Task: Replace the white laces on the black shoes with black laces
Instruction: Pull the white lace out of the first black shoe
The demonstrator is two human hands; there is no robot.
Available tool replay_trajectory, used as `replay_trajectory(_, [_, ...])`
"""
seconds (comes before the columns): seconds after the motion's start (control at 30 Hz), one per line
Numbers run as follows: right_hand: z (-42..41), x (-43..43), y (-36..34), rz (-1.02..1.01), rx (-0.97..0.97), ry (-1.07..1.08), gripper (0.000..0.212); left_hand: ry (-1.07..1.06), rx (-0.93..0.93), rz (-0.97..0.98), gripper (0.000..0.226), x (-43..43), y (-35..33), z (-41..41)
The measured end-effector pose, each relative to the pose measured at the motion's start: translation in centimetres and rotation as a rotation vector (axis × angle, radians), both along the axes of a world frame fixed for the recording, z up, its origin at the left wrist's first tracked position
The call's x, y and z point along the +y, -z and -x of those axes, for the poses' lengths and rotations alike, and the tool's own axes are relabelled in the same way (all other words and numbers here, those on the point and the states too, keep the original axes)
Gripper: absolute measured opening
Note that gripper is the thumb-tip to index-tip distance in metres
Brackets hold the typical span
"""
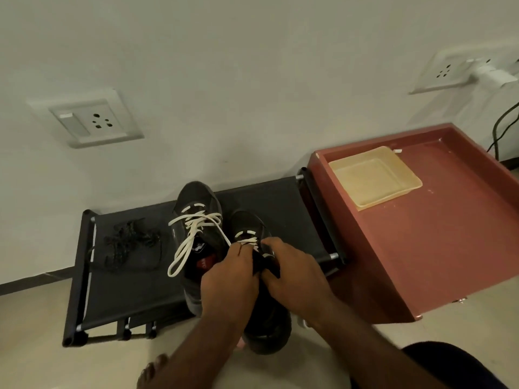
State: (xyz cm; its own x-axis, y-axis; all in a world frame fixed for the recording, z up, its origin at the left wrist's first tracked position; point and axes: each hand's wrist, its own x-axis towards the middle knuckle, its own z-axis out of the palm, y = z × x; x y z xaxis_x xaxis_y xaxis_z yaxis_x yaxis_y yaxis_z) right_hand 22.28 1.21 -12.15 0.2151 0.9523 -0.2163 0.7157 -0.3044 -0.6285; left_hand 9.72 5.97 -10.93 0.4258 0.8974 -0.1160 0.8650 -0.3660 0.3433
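Note:
Two black shoes stand on a low black fabric rack (134, 290). The left shoe (196, 209) has its white lace (191, 234) loosened, with long loops hanging over its side. The right shoe (250, 223) sits nearer me, and its white lace (247, 237) shows at the lowest eyelets. My left hand (230, 279) pinches that lace at the shoe's throat. My right hand (292, 273) grips the right shoe's tongue and upper. A heap of black laces (129, 242) lies on the rack, left of the shoes.
A red-brown tray table (421, 234) stands right of the rack, holding a shallow yellow plastic tray (373, 178). White wall with sockets (87, 119) lies behind; a plugged charger (491, 74) and black cable at far right. My bare foot (151, 372) rests on the tiled floor.

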Motion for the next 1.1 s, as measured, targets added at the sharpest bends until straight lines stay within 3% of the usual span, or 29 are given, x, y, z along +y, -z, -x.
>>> replay_trajectory(0.17, [-0.5, -0.1, 0.7, -0.011, -0.013, -0.023, 0.035, -0.073, -0.049, 0.022, 0.027, 0.7, 0.6, -0.3])
replay_trajectory(0.37, [-0.5, 0.3, 1.1, -0.071, 0.023, 0.043, 0.031, -0.129, -0.187, -0.059, 0.01, 1.1, 1.0, -0.6])
replay_trajectory(0.47, [-0.5, 0.5, 1.0, -0.105, 0.044, 0.085, 0.035, -0.168, -0.392, -0.057, 0.003, 1.0, 0.9, -0.3])
replay_trajectory(0.6, [-0.2, 0.7, 1.1, -0.106, 0.052, 0.107, 0.038, -0.115, -0.728, 0.203, 0.015, 0.5, 0.6, 1.4])
replay_trajectory(0.73, [0.2, 0.6, 1.1, -0.088, 0.025, 0.097, 0.031, -0.017, -0.64, 0.255, 0.023, -0.2, 0.6, 2.8])
replay_trajectory(0.87, [0.4, 1.0, 1.0, -0.08, -0.032, 0.085, 0.029, -0.049, -0.363, 0.096, 0.031, -0.7, 0.6, 1.6])
replay_trajectory(1.0, [0.5, 0.8, 0.5, -0.107, -0.036, 0.08, 0.032, -0.068, -0.215, 0.043, 0.016, -0.3, -0.3, 0.5])
replay_trajectory(1.1, [0.4, 0.2, 0.4, -0.093, -0.031, 0.081, 0.032, -0.041, -0.31, 0.076, 0.017, -0.2, -0.5, 0.6])
